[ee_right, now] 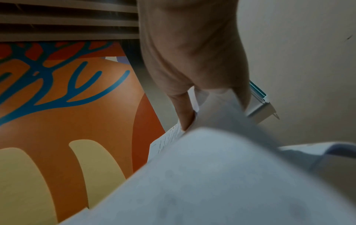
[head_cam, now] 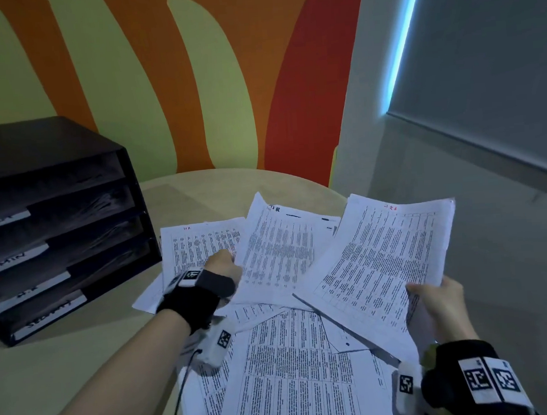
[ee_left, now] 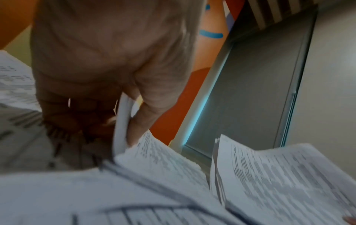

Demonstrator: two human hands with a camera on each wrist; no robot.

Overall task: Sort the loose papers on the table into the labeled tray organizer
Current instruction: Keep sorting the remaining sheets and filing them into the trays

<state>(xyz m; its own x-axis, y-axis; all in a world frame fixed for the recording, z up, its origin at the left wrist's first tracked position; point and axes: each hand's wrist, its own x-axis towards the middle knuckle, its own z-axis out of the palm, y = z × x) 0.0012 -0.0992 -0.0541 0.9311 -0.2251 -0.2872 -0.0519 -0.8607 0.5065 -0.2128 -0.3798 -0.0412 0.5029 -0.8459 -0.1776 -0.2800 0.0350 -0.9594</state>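
Meanwhile the right hand (head_cam: 443, 305) pinches a raised printed sheet (head_cam: 387, 260) while the left hand (head_cam: 222, 263) grips another sheet (head_cam: 278, 249) above the paper-strewn table (head_cam: 65, 364).

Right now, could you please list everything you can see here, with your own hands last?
Organizer: one, black, four labelled trays, table's left.
Table: one, beige, round.
Loose papers: several, white, printed, overlapping on the table.
Held sheets: white, lifted at right.
Mural wall: orange, green, red, behind.
Blind: one, grey, upper right.
Wrist cameras: two, black straps.
Left hand: grips a sheet's edge.
Right hand: pinches the held sheets.
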